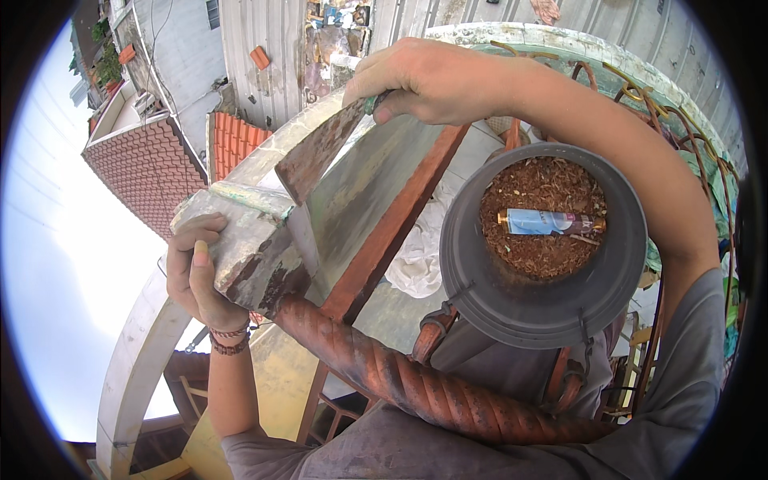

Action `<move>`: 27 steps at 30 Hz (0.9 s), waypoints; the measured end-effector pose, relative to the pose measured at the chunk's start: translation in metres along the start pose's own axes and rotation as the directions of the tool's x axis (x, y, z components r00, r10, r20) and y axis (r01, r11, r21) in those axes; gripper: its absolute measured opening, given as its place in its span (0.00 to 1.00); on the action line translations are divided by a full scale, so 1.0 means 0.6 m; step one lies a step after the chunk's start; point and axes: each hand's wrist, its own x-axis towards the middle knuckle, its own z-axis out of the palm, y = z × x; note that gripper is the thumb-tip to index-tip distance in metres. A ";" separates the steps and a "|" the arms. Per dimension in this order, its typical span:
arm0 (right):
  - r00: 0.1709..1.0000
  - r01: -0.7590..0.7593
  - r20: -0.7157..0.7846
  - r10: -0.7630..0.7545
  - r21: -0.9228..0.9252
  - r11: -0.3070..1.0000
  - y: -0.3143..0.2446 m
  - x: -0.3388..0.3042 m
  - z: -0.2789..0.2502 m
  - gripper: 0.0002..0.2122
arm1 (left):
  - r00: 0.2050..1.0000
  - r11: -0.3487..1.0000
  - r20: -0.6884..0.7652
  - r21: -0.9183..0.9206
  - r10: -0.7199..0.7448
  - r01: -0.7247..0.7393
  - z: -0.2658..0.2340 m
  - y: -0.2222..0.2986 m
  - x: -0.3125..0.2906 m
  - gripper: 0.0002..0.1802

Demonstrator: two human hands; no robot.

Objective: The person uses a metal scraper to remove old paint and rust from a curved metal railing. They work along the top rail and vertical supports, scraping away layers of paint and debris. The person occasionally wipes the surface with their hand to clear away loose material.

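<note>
Two grips: my left hand [197,272] clasps a weathered block [252,244], seemingly for steadiness; my right hand [428,82] pinches a rusty plate [318,154] beyond it.

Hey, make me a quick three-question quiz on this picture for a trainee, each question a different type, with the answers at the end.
1. Multiple choice: what does the right hand hold?
A) a paintbrush
B) a flat, brown-stained blade
C) a glass bottle

2. True or false: the left hand touches the weathered grey block at the end of the twisted red-brown post.

3. Fill in the blank: the blue and dark tube lies on loose brown material inside the dark grey ____.

Key: 1. B. 2. True. 3. Bucket.
</note>
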 end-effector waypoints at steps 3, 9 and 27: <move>1.000 0.014 0.001 -0.014 -0.053 0.998 -0.001 0.003 0.001 0.13 | 1.000 1.000 -0.004 0.011 -0.004 0.004 -0.002 -0.001 -0.001 0.15; 1.000 -0.021 0.005 0.022 -0.042 0.999 -0.007 0.007 -0.008 0.12 | 1.000 1.000 -0.001 0.020 0.001 -0.001 0.000 0.002 -0.001 0.15; 0.987 0.130 0.110 -0.116 -0.130 0.983 -0.040 0.019 0.004 0.17 | 1.000 1.000 -0.009 0.013 -0.008 0.008 0.003 0.005 -0.001 0.15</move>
